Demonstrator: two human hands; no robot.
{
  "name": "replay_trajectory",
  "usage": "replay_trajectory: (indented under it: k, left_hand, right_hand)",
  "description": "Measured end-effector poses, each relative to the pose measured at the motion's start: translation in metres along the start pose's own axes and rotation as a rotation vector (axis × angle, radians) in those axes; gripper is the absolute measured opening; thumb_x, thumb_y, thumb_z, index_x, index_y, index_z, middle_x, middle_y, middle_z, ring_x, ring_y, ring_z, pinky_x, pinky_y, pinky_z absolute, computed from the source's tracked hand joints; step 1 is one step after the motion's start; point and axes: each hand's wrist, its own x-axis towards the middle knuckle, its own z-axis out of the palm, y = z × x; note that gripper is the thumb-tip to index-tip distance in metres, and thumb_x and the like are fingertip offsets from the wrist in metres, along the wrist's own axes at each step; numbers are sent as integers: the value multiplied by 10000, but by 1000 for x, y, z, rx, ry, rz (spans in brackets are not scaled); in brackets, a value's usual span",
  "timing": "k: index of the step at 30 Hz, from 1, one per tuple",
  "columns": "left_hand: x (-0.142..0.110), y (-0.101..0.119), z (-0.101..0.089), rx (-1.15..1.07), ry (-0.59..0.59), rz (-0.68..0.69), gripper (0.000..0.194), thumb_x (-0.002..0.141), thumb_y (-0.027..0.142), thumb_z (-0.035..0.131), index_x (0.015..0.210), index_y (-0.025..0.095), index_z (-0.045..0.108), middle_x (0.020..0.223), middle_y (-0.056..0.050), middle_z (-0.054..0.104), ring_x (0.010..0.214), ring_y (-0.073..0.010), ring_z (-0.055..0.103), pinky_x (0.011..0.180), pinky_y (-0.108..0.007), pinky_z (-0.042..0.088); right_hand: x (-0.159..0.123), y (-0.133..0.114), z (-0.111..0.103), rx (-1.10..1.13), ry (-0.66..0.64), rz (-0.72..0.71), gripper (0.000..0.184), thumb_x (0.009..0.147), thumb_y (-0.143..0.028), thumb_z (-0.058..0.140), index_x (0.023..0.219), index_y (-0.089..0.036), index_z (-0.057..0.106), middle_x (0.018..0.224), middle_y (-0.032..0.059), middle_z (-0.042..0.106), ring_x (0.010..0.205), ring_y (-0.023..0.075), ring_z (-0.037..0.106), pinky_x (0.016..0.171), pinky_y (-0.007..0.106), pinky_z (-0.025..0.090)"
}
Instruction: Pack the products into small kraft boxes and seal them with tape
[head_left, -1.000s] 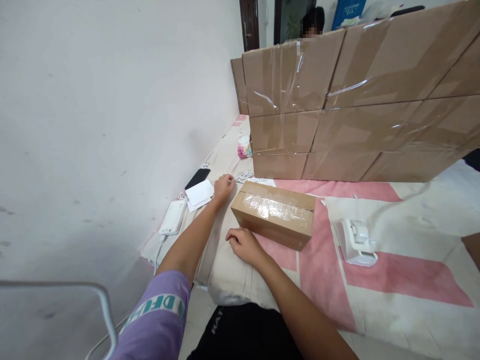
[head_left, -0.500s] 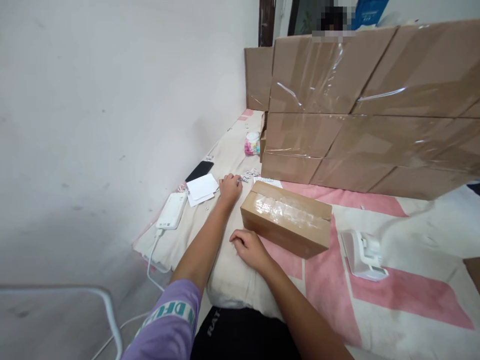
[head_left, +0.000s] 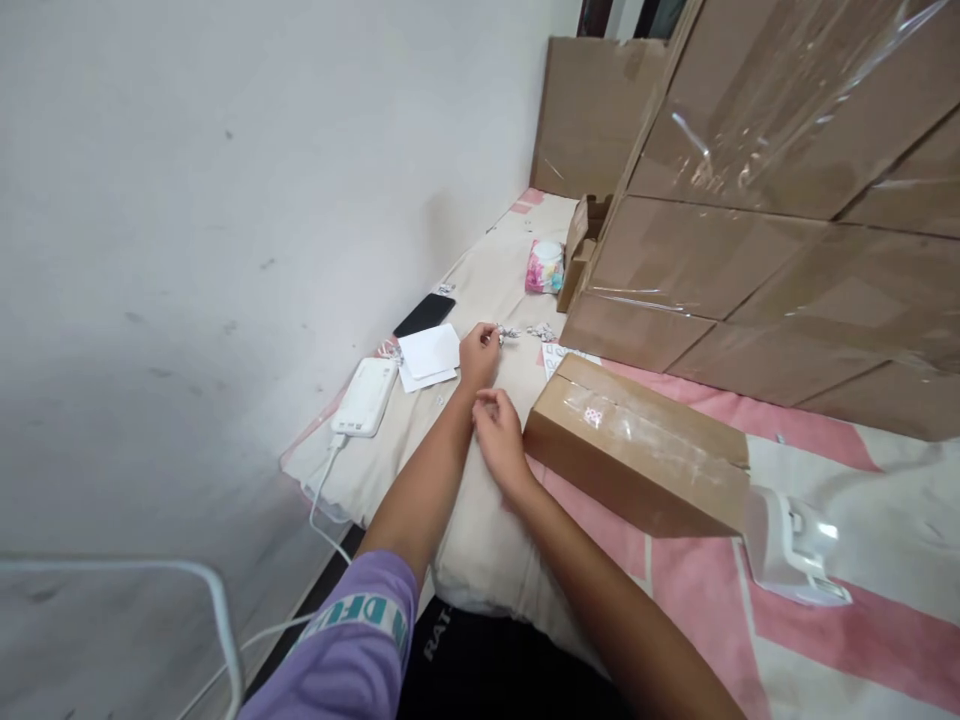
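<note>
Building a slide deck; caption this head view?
Left hand and right hand meet beside a taped cardboard box on the bedding.

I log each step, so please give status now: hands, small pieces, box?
Left hand pinching small silvery pieces by white cards. Right hand loosely curled, empty, just behind it. Taped cardboard box beside right hand.

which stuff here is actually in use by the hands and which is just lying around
In use:
left hand, at the small silvery bits
right hand, beside the taped box

Lying about:
white cards
power bank
phone
pink packet
white device
stacked cartons
</note>
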Motion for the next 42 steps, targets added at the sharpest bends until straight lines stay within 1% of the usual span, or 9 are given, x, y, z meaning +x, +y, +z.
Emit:
replay_trajectory:
  k: [3,6,10,13,19,24,28,32,42]
  left_hand:
    - [3,-1,-3,-104,19,-26,112,863,292,676,792,215,637,729,18,658,686,-146,562,701,-264,440]
    - [3,0,-6,-189,7,-23,142,853,304,687,771,208,623,709,25,636,687,-140,560,698,-255,439]
    - [3,3,-9,-276,-60,-12,249,895,335,633,692,201,581,645,31,563,661,-135,524,673,-254,420]
    - [2,4,-10,-334,-133,-20,346,908,400,621,638,200,538,612,30,520,633,-134,495,653,-259,413]
    - [0,4,-8,-413,-152,-45,418,953,464,538,628,202,529,609,14,509,603,-134,479,621,-273,410]
    - [0,4,-8,-385,-118,-61,432,926,450,607,587,205,498,579,26,470,586,-127,454,597,-272,386]
    - [3,-1,-9,-373,-54,-75,389,927,373,576,593,211,460,593,31,449,596,-121,438,620,-262,397]
    - [6,-5,-14,-387,-84,-85,265,883,266,489,625,211,515,679,1,544,624,-131,480,607,-267,405]
    - [0,2,-19,-397,-401,9,97,683,232,613,713,198,699,831,-19,660,826,-173,624,830,-304,504]
  right_hand:
    - [45,0,20,29,229,-34,381,869,-305,462,1218,-172,536,1270,145,597,986,202,623,892,375,542]
    - [82,7,22,40,402,-124,552,857,-254,448,1404,-188,440,1522,169,424,1351,260,466,1117,470,436]
    - [100,24,17,-5,438,-254,651,875,-242,448,1520,-185,378,1585,149,402,1497,268,329,1212,523,333]
    - [101,33,16,-82,408,-333,648,902,-284,483,1533,-161,403,1579,132,444,1479,262,345,1244,491,285]
    - [101,32,17,-125,373,-278,332,920,-317,553,1198,-167,657,1223,119,700,1159,245,597,1093,421,436]
    - [99,30,17,-79,377,-236,213,929,-326,560,1038,-172,658,1050,99,726,952,207,646,917,342,504]
    - [97,29,17,-50,392,-214,141,904,-285,560,944,-169,630,969,94,708,903,202,635,902,343,504]
    - [97,27,16,-7,408,-209,157,898,-299,552,981,-178,607,1027,104,696,986,208,632,949,356,506]
    - [97,23,14,108,440,-164,433,887,-201,431,1314,-136,464,1258,178,629,1132,203,630,1009,382,507]
